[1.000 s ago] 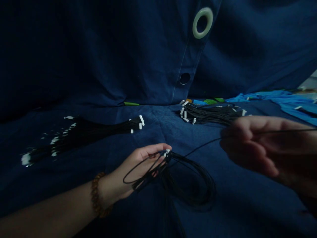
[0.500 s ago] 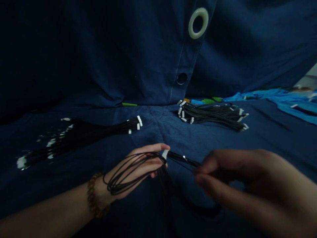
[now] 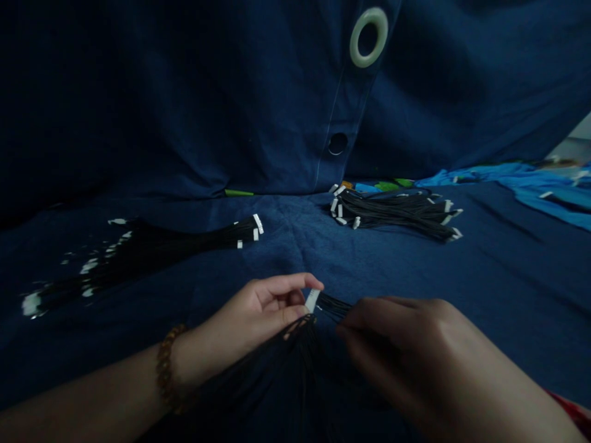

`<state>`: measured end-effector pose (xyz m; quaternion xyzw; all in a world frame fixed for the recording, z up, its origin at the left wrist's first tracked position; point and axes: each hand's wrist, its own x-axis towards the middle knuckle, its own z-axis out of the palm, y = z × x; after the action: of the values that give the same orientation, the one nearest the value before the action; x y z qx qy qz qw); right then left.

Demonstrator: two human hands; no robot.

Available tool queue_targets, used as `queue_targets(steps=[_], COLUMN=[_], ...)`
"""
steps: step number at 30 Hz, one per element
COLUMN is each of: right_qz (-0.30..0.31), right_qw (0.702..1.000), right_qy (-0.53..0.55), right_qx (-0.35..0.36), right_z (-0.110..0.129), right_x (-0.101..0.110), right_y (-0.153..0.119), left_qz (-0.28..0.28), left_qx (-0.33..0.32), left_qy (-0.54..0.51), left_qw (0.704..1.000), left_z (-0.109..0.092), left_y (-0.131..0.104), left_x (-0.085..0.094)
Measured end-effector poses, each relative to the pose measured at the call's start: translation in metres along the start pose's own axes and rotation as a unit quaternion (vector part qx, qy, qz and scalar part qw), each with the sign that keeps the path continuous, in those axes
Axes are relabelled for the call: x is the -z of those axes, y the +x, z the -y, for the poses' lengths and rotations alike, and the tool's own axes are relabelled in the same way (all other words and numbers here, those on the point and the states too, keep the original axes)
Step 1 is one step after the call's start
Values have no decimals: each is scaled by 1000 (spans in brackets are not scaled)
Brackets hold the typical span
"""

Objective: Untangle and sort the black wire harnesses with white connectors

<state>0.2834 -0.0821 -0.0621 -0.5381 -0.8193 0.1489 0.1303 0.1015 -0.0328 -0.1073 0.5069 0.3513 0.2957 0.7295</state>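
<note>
My left hand, with a brown beaded bracelet at the wrist, pinches a white connector between thumb and forefinger. Thin black wires run from the connector to the right into my right hand, whose thumb and forefinger are closed on them. More black wires hang loosely below the connector and over the left wrist, blurred and dark. The wire ends inside my right hand are hidden.
Dark blue cloth covers the work surface. A bundle of black cables with white connectors lies at left, another cable bundle at back right. Blue fabric lies at far right. A hanging blue curtain with a pale ring stands behind.
My right hand has moved left along the wires, closer to the connector. The wire loops over my left hand have dropped below it, and its fingers have curled more.
</note>
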Motion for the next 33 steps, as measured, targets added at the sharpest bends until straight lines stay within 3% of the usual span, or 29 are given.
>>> queue_targets(steps=[21,33], right_qz=[13,10], right_qw=[1000,999], right_qy=[-25,-38], right_qx=[2,8], right_z=[1,2], right_x=[0,-5], right_y=[-1,0], left_qz=[21,-19], left_qx=[-18,-14], left_qy=[28,76], left_qw=[999,997], left_z=[4,13], left_y=[0,-1], left_x=[3,5])
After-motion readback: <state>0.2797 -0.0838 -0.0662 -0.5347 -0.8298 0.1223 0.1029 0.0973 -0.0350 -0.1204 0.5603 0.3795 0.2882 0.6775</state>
